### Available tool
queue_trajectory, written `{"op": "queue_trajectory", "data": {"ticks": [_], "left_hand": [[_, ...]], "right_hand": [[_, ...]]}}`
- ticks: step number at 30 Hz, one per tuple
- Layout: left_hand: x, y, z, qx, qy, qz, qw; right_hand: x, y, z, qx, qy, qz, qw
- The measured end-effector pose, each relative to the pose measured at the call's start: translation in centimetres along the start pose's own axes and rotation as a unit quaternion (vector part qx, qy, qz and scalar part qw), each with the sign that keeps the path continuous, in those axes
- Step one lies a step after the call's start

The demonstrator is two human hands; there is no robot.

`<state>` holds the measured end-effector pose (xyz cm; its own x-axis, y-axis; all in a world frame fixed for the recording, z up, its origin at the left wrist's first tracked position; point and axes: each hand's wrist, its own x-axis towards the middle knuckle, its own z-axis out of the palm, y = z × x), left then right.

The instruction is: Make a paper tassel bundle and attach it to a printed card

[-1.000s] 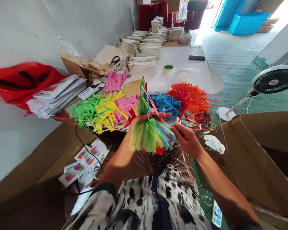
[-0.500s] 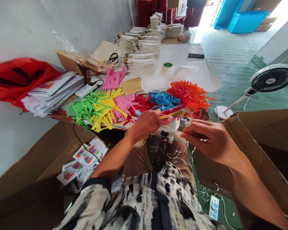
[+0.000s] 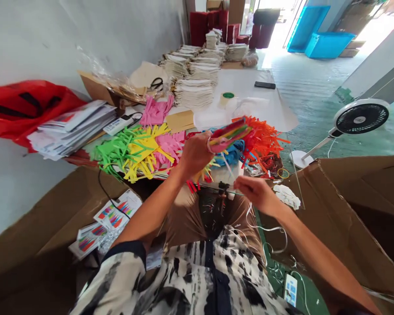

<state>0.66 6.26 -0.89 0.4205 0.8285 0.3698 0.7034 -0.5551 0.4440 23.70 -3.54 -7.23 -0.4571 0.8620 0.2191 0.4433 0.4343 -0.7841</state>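
Note:
My left hand (image 3: pixel 196 153) is closed around a bundle of coloured paper strips (image 3: pixel 232 135), red, yellow, green and pink, pointing up to the right. Lower and to the right, my right hand (image 3: pixel 255 191) pinches a white string (image 3: pixel 228 165) that runs taut up to the bundle. The string's loose length trails below the right hand. Behind the hands on the table lie green fringed strips (image 3: pixel 113 146), yellow strips (image 3: pixel 144 158), pink strips (image 3: pixel 168 146), blue strips (image 3: pixel 231 155) and orange-red strips (image 3: pixel 269 135).
Stacks of off-white folded pieces (image 3: pixel 195 92) stand farther back, near a tape roll (image 3: pixel 227 97), scissors (image 3: pixel 156 83) and a black phone-like object (image 3: pixel 265 85). Cardboard boxes (image 3: pixel 335 205) flank me. A white fan (image 3: pixel 361 117) stands on the right; a power strip (image 3: pixel 290 288) lies below.
My left hand has raised and tilted the bundle upward. My right hand has moved left and slightly down, and the string now slants up to the bundle. The view has shifted slightly.

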Motion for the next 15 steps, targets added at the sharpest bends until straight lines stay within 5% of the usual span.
{"op": "queue_trajectory", "data": {"ticks": [2, 4, 6, 8, 11, 15], "left_hand": [[-0.1, 0.2, 0.6, 0.141, -0.023, 0.005, 0.99], [-0.9, 1.1, 0.9, 0.216, -0.102, 0.082, 0.968], [-1.8, 1.9, 0.3, 0.144, -0.184, 0.191, 0.954], [-2.3, 2.1, -0.6, 0.002, -0.202, 0.232, 0.951], [-2.1, 1.6, -1.3, -0.095, -0.124, 0.144, 0.977], [-2.2, 1.5, -0.4, 0.095, -0.093, 0.078, 0.988]], "right_hand": [[-0.3, -2.1, -0.6, -0.042, -0.013, -0.045, 0.998], [0.0, -3.3, -2.6, -0.086, 0.047, -0.088, 0.991], [0.8, -3.2, -4.8, -0.123, 0.136, -0.06, 0.981], [1.4, -2.2, -5.5, -0.121, 0.113, -0.033, 0.986], [1.6, -1.5, -3.2, -0.098, 0.068, -0.048, 0.992], [1.7, -3.2, -1.2, -0.107, 0.012, -0.089, 0.99]]}}
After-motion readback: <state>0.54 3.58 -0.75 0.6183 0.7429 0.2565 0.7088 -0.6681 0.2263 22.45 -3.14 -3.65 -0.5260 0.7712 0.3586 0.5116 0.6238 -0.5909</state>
